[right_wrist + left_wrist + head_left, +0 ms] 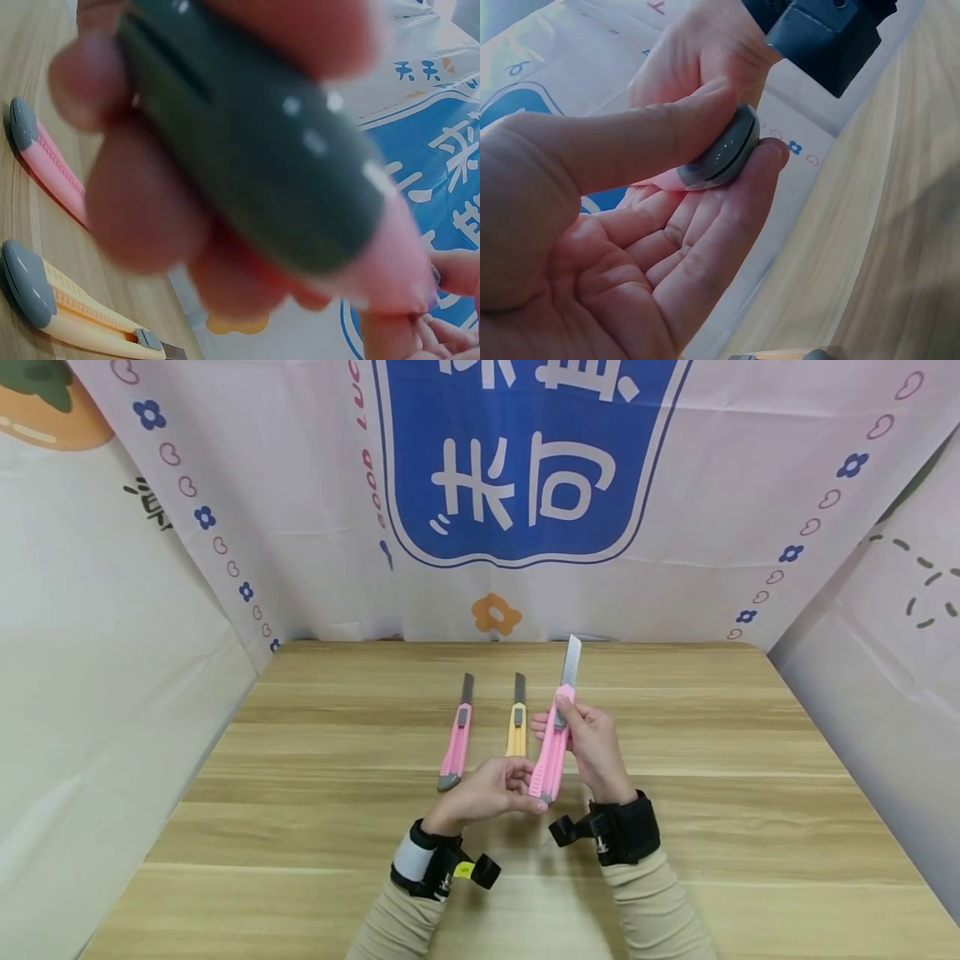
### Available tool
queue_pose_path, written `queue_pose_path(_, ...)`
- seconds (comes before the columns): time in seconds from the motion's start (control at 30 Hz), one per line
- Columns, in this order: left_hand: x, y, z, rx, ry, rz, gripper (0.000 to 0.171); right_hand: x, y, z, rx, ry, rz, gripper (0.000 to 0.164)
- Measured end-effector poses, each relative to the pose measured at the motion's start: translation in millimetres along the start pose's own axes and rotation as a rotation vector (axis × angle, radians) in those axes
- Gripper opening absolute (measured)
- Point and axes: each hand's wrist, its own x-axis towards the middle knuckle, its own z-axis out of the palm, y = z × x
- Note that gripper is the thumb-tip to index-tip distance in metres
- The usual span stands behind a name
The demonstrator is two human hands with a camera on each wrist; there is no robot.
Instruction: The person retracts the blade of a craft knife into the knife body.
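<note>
Cloth [517, 539] reads "GOOD LUC" — left hand [491, 787] and right hand [598, 747] pinch one raised pink knife [551, 762].

Two pink cutters [552, 756] [457, 742], one yellow cutter [517, 737], two hands [489, 789] [597, 752].

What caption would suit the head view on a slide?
Left hand and right hand hold a pink knife, blade out, above a table with another pink knife and a yellow knife.
</note>
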Motion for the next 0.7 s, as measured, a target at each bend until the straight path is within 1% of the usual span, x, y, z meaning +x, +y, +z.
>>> queue_pose_path(0.17, 3.1, -1.3, 4.3, -0.010, 0.033, 0.001, 0.032, -1.4, -1.6, 1.2, 0.001, 0.009, 0.037, 0.041)
queue_pose_path(0.27, 4.5, -2.9, 7.3, -0.020, 0.062, -0.013, 0.034, -2.4, -1.5, 2.4, 0.010, 0.017, 0.033, 0.039)
queue_pose_path(0.4, 5.4, -3.2, 10.4, -0.028, 0.091, -0.039, 0.035, -2.7, 0.2, 3.3, 0.020, 0.027, -0.001, 0.036)
queue_pose_path(0.47, 5.8, -2.9, 11.1, -0.028, 0.094, -0.044, 0.035, -2.3, 1.2, 3.3, 0.021, 0.039, -0.017, 0.034)
queue_pose_path(0.6, 6.1, -2.8, 11.5, -0.016, 0.085, -0.035, 0.034, -1.2, 2.8, 2.7, 0.018, 0.062, -0.043, 0.033)
queue_pose_path(0.7, 6.5, -3.2, 11.5, -0.014, 0.075, -0.026, 0.033, -1.1, 3.3, 2.4, 0.018, 0.073, -0.057, 0.034)
